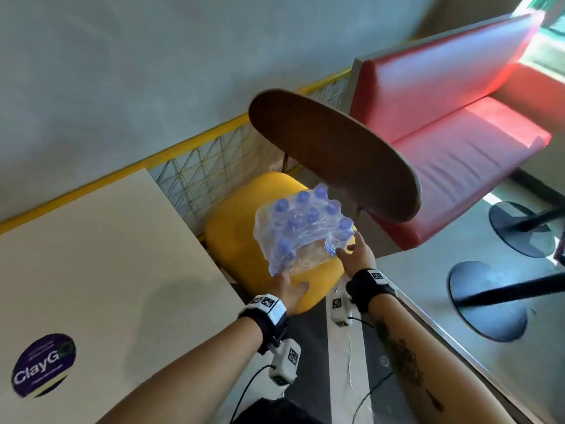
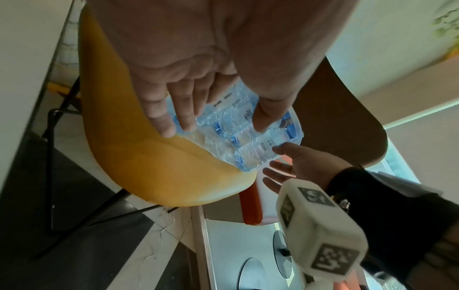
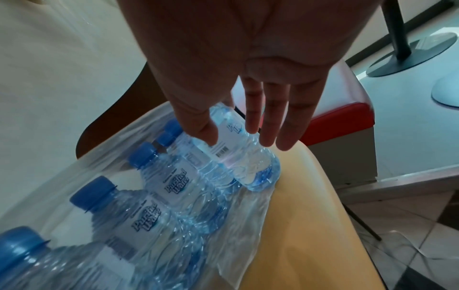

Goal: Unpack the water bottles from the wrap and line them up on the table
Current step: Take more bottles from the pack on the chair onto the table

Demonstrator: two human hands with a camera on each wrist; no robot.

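**Wrapped pack on yellow chair, both hands at its near corners**

Pack of water bottles point(image 1: 305, 231): clear shrink wrap intact, blue caps up, sitting on the yellow chair seat point(image 1: 241, 228). Labels read "Purified Water" in the right wrist view. One bottle at the right corner point(image 1: 339, 237) stands at the pack's edge, apparently outside the film.

Left hand point(image 1: 289, 290): fingers extended and spread, tips against the near-left lower corner of the pack; thumb lies on the pack's side in the left wrist view. No closed grasp seen.

Right hand point(image 1: 356, 255): fingers straight, spread around the corner bottle; thumb touches its label, the other fingers reach past its far side. Not closed round it.

Surface point(image 1: 101, 255): cream tabletop to the left of the chair, carrying a round purple "ClayGo" sticker point(image 1: 42, 365). No bottles on it.

Room: grey wall with a yellow-framed wire mesh panel point(image 1: 214, 166) behind the chair; dark wooden chair back point(image 1: 333, 157) above the pack; red padded bench point(image 1: 452, 123) to the right; two dark round table bases point(image 1: 486, 301) on a pale floor.
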